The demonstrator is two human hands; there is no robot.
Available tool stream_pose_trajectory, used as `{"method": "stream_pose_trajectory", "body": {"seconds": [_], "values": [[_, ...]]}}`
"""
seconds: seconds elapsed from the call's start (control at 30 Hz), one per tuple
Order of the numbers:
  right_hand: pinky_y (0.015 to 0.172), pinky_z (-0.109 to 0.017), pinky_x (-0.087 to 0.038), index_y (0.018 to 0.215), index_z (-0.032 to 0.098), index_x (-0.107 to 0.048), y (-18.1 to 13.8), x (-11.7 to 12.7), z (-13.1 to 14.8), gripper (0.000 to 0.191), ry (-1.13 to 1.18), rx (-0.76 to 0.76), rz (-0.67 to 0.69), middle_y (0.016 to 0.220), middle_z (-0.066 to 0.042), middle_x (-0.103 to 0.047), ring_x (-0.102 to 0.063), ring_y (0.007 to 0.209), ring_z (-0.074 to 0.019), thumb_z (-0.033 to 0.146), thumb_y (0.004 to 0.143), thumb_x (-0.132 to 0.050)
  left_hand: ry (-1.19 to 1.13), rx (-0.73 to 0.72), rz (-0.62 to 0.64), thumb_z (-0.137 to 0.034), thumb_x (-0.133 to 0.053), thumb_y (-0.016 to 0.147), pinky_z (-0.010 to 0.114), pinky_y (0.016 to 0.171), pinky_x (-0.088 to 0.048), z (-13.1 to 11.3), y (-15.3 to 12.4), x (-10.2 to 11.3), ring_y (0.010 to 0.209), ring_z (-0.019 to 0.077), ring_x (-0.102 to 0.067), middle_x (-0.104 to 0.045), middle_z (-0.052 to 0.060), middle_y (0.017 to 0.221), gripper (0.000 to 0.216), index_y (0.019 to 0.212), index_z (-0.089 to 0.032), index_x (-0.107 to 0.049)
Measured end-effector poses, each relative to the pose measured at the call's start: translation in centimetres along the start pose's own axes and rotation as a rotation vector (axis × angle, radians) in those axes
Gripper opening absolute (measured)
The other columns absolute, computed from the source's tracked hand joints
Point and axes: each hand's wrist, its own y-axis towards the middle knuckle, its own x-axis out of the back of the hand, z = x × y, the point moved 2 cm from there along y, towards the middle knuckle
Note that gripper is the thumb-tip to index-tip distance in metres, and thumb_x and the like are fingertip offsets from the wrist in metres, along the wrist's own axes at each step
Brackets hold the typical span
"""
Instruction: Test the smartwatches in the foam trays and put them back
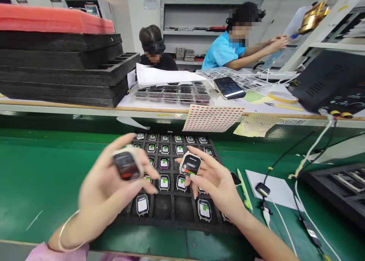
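My left hand [105, 181] is closed around a smartwatch case [127, 164], its dark screen tilted and blurred by motion. In my right hand [215, 181] another smartwatch case [190, 164] sits between thumb and fingers, with its lit screen facing me. Both hands are above a black foam tray [178, 223] on the green bench. Rows of smartwatch cases, such as one light case [204, 210] near the front, lie in its pockets, many with white and green screens lit. Two front pockets between the watches hold nothing. My hands hide part of the tray.
Right of the tray lie a green pen [244, 190], white paper [281, 190], a charging puck [262, 189] with cables and another foam tray [339, 186]. The shelf behind carries stacked foam trays [57, 69], a phone [229, 87] and sticker sheets [212, 118]. Two people are beyond it.
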Motion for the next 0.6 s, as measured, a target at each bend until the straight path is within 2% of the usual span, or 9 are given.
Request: {"method": "stream_pose_trajectory", "body": {"seconds": [0.07, 0.13, 0.27, 0.43, 0.6], "values": [[0.046, -0.023, -0.052, 0.134, 0.024, -0.048, 0.1, 0.4, -0.2, 0.051, 0.006, 0.036, 0.018, 0.092, -0.008, -0.065, -0.062, 0.067, -0.0169, 0.020, 0.087, -0.065, -0.005, 0.110, 0.085, -0.015, -0.069, 0.082, 0.023, 0.060, -0.056, 2.1, 2.5, -0.5, 0.079, 0.0166, -0.064, -0.061, 0.004, 0.094, 0.051, 0.128, -0.023, -0.049], [0.044, -0.023, -0.051, 0.133, 0.023, -0.049, 0.3, 0.7, -0.5, 0.050, 0.001, 0.059, 0.016, 0.093, -0.008, -0.066, -0.062, 0.064, -0.0162, 0.020, 0.086, -0.065, -0.026, 0.203, 0.151, -0.018, -0.067, 0.083, 0.027, 0.066, -0.058, 4.6, 4.0, -0.6, 0.080, 0.0168, -0.065, -0.061, 0.005, 0.096, 0.050, 0.128, -0.020, -0.047], [0.040, -0.021, -0.046, 0.127, 0.021, -0.055, 0.8, 1.0, -1.0, 0.039, -0.079, 0.070, -0.067, 0.099, -0.010, -0.068, -0.060, 0.056, -0.0130, 0.026, 0.089, -0.062, -0.033, 0.271, 0.201, -0.012, -0.070, 0.078, 0.035, 0.081, -0.057, 7.7, 4.4, -0.2, 0.091, 0.0203, -0.065, -0.062, 0.007, 0.101, 0.058, 0.130, -0.020, -0.045], [0.039, -0.018, -0.042, 0.115, 0.020, -0.061, 0.9, 1.2, -1.4, 0.029, -0.163, 0.046, -0.138, 0.086, -0.006, -0.070, -0.051, 0.046, -0.0080, 0.027, 0.088, -0.066, -0.120, 0.227, 0.311, -0.013, -0.062, 0.083, 0.040, 0.085, -0.056, 7.9, 3.8, -0.4, 0.097, 0.0229, -0.064, -0.061, 0.008, 0.105, 0.053, 0.132, -0.021, -0.043], [0.041, -0.019, -0.043, 0.125, 0.023, -0.057, 1.0, 1.4, -1.4, 0.036, -0.149, 0.046, -0.064, 0.082, -0.005, -0.068, -0.055, 0.050, -0.0104, 0.026, 0.090, -0.063, -0.085, 0.234, 0.274, -0.020, -0.054, 0.091, 0.038, 0.079, -0.059, 7.6, 4.2, -0.6, 0.092, 0.0222, -0.065, -0.062, 0.010, 0.102, 0.042, 0.132, -0.017, -0.042]]}}
